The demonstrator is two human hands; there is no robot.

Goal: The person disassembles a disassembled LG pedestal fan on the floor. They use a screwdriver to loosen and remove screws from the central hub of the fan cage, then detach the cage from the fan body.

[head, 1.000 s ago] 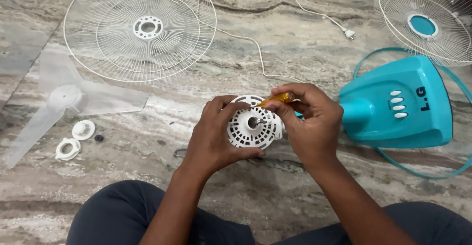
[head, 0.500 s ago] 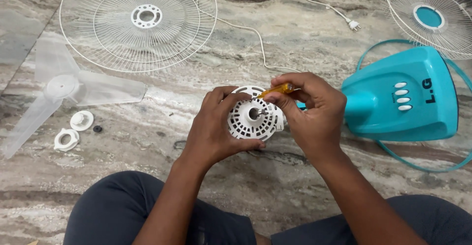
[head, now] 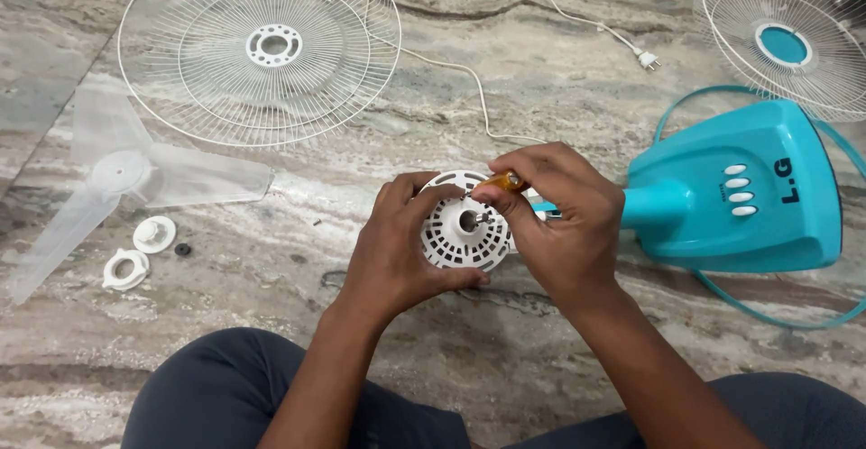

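Both hands close: left hand (head: 397,251) grips white motor housing (head: 456,233), right hand (head: 564,219) pinches yellow-handled screwdriver (head: 502,180).

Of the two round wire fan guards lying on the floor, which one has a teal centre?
The wire guard at the upper right, beyond the teal fan base. Its hub is a solid teal disc, while the guard at the upper left has an open white ring at its centre.

Wire grille (head: 260,48) top left, clear blade (head: 126,174) below it, second grille (head: 783,34) top right, teal base (head: 749,187), white cord (head: 505,61).
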